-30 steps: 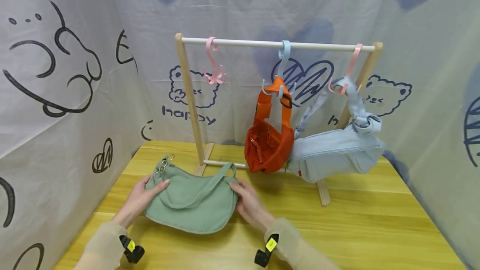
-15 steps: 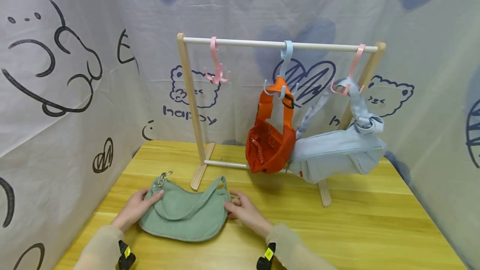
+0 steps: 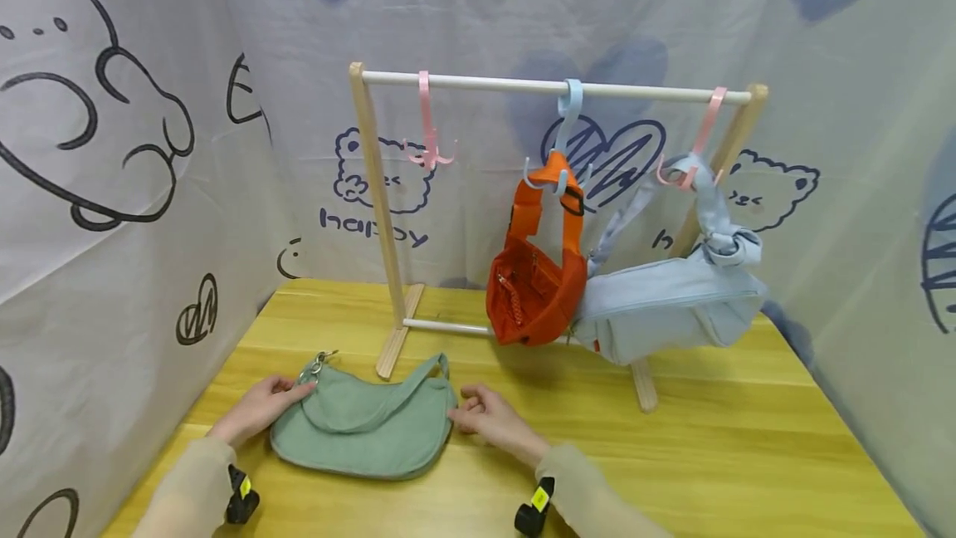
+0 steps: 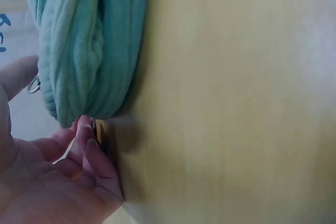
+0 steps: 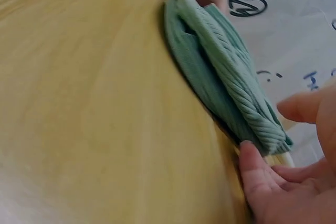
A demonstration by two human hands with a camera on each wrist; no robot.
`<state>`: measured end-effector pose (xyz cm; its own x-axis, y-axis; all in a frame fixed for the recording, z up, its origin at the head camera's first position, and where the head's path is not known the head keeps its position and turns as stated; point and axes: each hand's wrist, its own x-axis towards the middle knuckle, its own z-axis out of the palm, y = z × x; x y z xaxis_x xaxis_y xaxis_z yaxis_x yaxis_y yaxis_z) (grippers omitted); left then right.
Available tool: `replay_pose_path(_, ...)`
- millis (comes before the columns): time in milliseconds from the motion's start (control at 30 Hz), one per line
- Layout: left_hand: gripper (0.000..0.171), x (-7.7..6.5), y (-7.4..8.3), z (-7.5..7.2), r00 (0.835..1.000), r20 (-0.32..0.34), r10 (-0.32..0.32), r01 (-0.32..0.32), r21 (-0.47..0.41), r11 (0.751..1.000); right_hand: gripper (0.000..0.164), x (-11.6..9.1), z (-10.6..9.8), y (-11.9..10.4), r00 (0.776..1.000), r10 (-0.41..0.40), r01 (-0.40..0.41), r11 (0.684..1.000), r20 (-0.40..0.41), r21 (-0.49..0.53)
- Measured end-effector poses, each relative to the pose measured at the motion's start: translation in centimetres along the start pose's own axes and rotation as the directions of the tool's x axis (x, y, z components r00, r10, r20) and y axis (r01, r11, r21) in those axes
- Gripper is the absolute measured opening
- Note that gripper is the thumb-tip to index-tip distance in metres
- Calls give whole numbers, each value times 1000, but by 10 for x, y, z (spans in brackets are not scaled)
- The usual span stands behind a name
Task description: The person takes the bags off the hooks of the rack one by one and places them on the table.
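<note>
A pale green corduroy shoulder bag point(image 3: 366, 430) lies on the table in the head view, its strap looped over the front and metal rings at its upper left. At the bag's left end is my left hand point(image 3: 261, 409), the thumb touching the upper corner; in the left wrist view its fingers point(image 4: 100, 161) are loosely bent by the bag's end. My right hand point(image 3: 496, 422) is beside the right end, thumb and fingers spread. The right wrist view has a fingertip point(image 5: 249, 150) at the bag's lower edge; contact is hard to tell.
Behind stands a wood-and-white rack point(image 3: 485, 84). A pink hook point(image 3: 428, 123) hangs at its left. An orange bag point(image 3: 538, 289) hangs from a blue hook point(image 3: 569, 110), and a light blue bag point(image 3: 672, 305) from another pink hook point(image 3: 705, 127). Printed cloth surrounds the table point(image 3: 732, 455).
The green bag came down and toward me onto the table, shifting slightly left. My right hand loosened from its right end, and my left hand eased its hold. The left pink hook turned.
</note>
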<state>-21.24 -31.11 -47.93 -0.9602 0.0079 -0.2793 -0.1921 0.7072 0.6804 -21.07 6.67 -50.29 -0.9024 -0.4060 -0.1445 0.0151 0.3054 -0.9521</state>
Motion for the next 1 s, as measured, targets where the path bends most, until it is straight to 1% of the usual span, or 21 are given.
replay_pose_path(133, 66, 3, 0, -1, 1000, 2, -6, 6, 21, 1000, 52, 2, -3, -1, 998, 4, -6, 1000, 65, 21)
replay_pose_path(300, 60, 4, -1, 0, 1000, -10, -2, 2, 16, 1000, 48, 4, -2, -1, 996, -28, 29, 1000, 88, -7)
replay_pose_path(433, 55, 4, -3, -3, 1000, -19, 2, -1, 15, 1000, 50, 5, 0, -2, 993, -53, 58, 997, 107, -41)
replay_pose_path(667, 47, 4, -4, -5, 999, -42, -11, 11, 8, 1000, 57, 8, 1, -5, 983, -38, 49, 997, 179, -56)
replay_pose_path(867, 45, 1, -2, -2, 999, -28, -35, 34, -26, 999, 60, 8, -1, -6, 966, -60, 87, 991, 250, -100)
replay_pose_path(933, 45, 1, -2, -3, 999, -30, -41, 40, -25, 999, 58, 9, -1, -8, 959, -79, 116, 986, 272, -120)
replay_pose_path(1000, 45, 1, -2, -5, 999, -34, -39, 38, -18, 999, 52, 11, -1, -12, 950, -107, 155, 977, 293, -148)
